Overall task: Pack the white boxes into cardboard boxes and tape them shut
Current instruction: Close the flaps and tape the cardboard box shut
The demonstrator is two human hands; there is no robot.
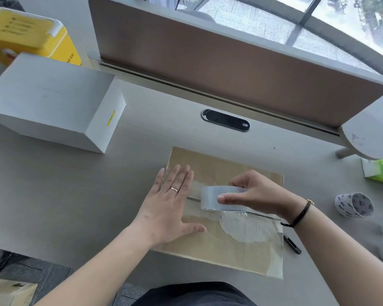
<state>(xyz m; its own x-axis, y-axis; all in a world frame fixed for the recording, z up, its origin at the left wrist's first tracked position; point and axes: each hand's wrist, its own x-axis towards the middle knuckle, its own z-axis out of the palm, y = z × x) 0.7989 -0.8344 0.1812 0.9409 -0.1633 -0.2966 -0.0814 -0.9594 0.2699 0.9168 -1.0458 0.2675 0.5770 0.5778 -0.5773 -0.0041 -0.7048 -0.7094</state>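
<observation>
Left hand (171, 203) lies flat, fingers straight, on the cardboard box (221, 246) at lower centre, probably pinning its flaps while the right hand (255, 193) grips the glossy tape roll (210, 198) over the seam; a smooth white box (53, 102) waits unpacked at upper left

a grey desk (53, 195) fills most of the view, with an oval cable port (225, 120) set near its back edge. a brown divider panel (219, 69) stands behind it. daylight comes through a window (318, 23) beyond. dark floor (31, 270) shows lower left.
</observation>
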